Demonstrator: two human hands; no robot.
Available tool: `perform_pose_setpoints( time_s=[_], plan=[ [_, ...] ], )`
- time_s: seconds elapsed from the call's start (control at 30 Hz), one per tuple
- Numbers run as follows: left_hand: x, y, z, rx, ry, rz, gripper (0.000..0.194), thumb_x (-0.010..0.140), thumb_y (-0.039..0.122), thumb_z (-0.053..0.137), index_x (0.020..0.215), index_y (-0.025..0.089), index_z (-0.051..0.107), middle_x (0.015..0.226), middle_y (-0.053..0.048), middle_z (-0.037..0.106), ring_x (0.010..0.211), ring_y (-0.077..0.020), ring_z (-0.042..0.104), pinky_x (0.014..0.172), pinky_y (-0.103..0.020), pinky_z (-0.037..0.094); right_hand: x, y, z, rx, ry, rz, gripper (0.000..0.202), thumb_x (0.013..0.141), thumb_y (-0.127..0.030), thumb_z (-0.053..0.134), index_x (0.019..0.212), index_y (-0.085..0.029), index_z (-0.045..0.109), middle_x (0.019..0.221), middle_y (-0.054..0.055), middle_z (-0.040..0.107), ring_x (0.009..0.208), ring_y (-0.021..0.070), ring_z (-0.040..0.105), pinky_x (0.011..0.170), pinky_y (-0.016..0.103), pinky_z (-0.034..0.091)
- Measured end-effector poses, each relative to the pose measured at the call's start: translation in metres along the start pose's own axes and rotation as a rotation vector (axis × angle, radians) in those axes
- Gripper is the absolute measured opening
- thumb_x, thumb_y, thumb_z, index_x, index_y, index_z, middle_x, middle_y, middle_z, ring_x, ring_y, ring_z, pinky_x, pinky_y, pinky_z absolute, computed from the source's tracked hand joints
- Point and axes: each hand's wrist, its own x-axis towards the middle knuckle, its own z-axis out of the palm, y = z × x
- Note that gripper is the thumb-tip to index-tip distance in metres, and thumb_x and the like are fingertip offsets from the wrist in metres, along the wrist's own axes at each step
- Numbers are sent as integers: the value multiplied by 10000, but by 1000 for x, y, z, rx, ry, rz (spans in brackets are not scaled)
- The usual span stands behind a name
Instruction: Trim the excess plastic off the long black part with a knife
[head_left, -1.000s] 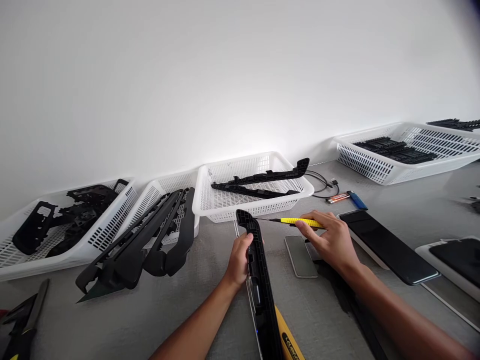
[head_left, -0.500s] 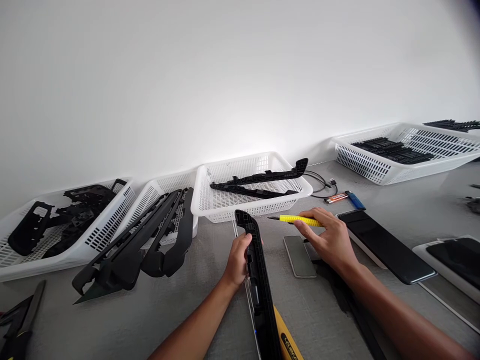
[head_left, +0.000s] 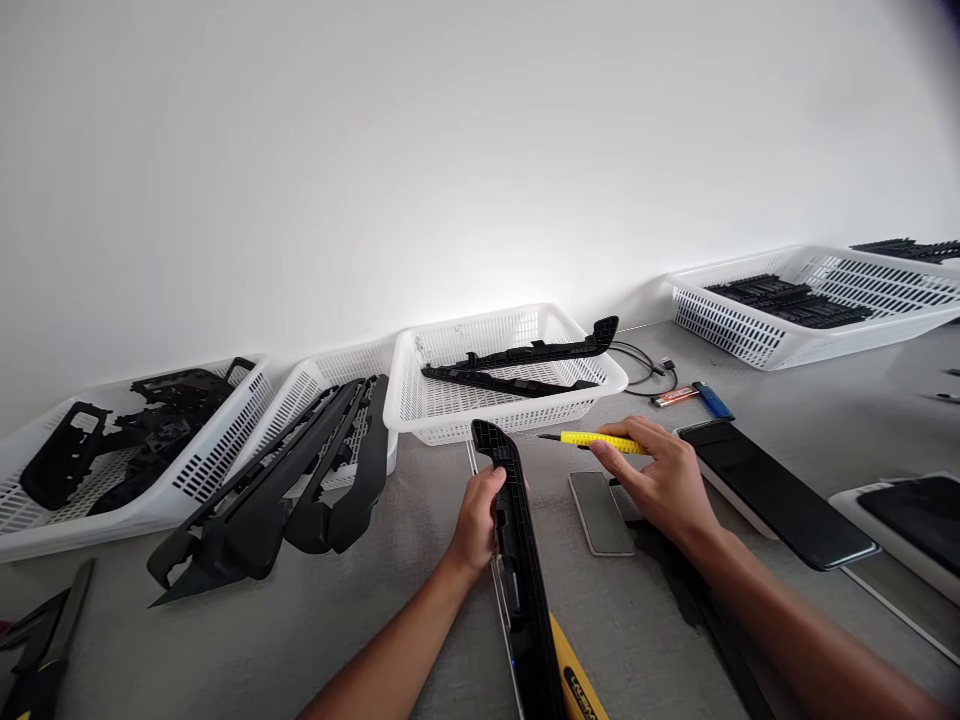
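My left hand point(head_left: 478, 520) is closed around a long black plastic trim piece point(head_left: 520, 560). The piece stands on a slant, its ribbed inner side towards me and its curved end point(head_left: 491, 440) uppermost; its lower end runs out of view. In my right hand point(head_left: 667, 480) is a yellow utility knife point(head_left: 600, 440), pinched between thumb and fingers. Its dark tip points left at the upper end of the trim piece, with a gap between them. A yellow tool with dark lettering point(head_left: 574, 670) lies partly hidden behind the trim piece.
White baskets with black plastic parts line the wall: one far left point(head_left: 225, 440), one beside it point(head_left: 281, 410), one in the middle point(head_left: 409, 395), one at right point(head_left: 787, 345). A small grey phone point(head_left: 602, 515), a lighter point(head_left: 675, 396), a cable point(head_left: 637, 360) and a larger black-topped device point(head_left: 772, 490) lie nearby.
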Motion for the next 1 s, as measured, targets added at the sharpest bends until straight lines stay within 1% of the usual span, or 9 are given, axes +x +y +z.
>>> perform_pose_setpoints(
  time_s=[0.17, 0.43, 0.5, 0.57, 0.7, 0.87, 1.0],
  plan=[
    [0, 0, 1, 1, 26, 2, 474, 866, 632, 602, 745, 178, 662, 692, -27, 580, 621, -158, 483, 601, -282, 399, 0, -1, 1, 0, 5, -3, 342, 976, -551, 638, 892, -235, 737, 844, 43, 739, 802, 234, 670, 775, 375, 493],
    [-1, 1, 0, -19, 2, -5, 468, 889, 614, 598, 770, 169, 681, 673, -18, 576, 598, -146, 480, 581, -273, 397, 0, -1, 0, 0, -3, -12, 340, 962, -552, 651, 888, -232, 738, 835, 49, 735, 789, 235, 666, 769, 375, 484],
    [-1, 0, -1, -28, 3, 0, 464, 887, 611, 611, 772, 167, 684, 688, -25, 591, 611, -150, 500, 592, -275, 414, 1, -2, -2, -1, -14, -12, 335, 956, -546, 654, 878, -231, 738, 824, 51, 735, 781, 235, 663, 751, 371, 487],
    [0, -1, -1, -36, 27, 2, 473, 877, 622, 627, 767, 166, 683, 694, -31, 602, 625, -159, 524, 595, -278, 428, 1, -3, -3, -6, -23, -29, 320, 949, -530, 656, 858, -234, 734, 799, 45, 729, 765, 233, 658, 738, 369, 489],
    [1, -3, -1, -54, 87, -29, 504, 871, 659, 631, 787, 165, 689, 630, -19, 576, 596, -169, 541, 553, -280, 419, 1, -4, -4, -8, -20, -48, 300, 940, -509, 663, 822, -239, 724, 763, 31, 720, 734, 225, 650, 723, 368, 492],
    [1, -4, -2, -60, 62, -44, 512, 868, 667, 624, 787, 166, 688, 596, -13, 567, 568, -165, 532, 534, -282, 402, 1, -2, -3, 25, 12, 22, 307, 956, -506, 664, 838, -232, 740, 799, 32, 734, 733, 214, 660, 713, 351, 500],
    [0, -3, -1, -68, 58, -38, 514, 866, 671, 625, 767, 169, 676, 588, -8, 553, 555, -156, 518, 529, -278, 401, 1, -2, -3, 18, -30, -6, 304, 945, -498, 672, 812, -234, 743, 745, 20, 716, 707, 210, 639, 703, 348, 486]
  ],
)
